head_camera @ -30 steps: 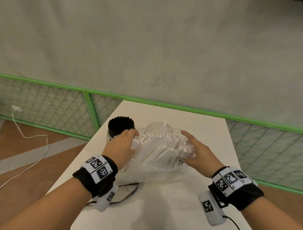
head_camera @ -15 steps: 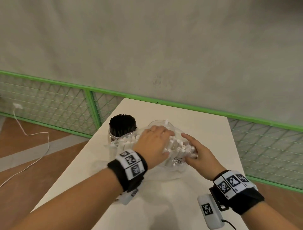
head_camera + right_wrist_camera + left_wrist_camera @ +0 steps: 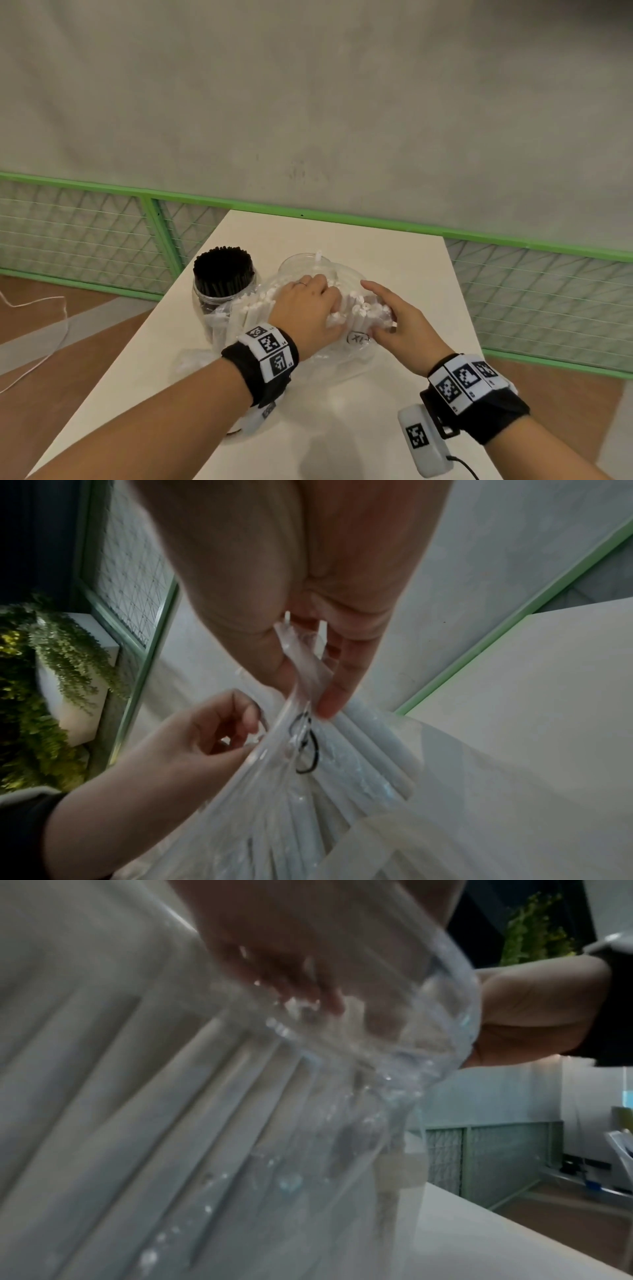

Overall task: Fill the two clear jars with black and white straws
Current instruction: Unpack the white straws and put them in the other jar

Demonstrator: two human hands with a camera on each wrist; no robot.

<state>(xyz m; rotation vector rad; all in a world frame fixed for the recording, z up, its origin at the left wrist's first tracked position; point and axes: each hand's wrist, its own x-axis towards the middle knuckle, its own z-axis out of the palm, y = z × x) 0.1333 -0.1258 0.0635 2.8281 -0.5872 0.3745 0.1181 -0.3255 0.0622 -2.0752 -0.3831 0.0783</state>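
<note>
Left hand (image 3: pixel 306 310) curled around white straws (image 3: pixel 356 313) inside the plastic bag (image 3: pixel 342 359), mid-table; right hand (image 3: pixel 399 320) pinching the bag's rim. Ends pointing up and away toward the empty clear jar (image 3: pixel 299 265) just behind.

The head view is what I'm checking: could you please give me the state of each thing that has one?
Left jar: upright, packed with black straws.
Right jar: open, one white straw showing.
Plastic bag: open, white straws inside.
Left hand: reaching into the bag.
Right hand: pinching the bag's edge.
</note>
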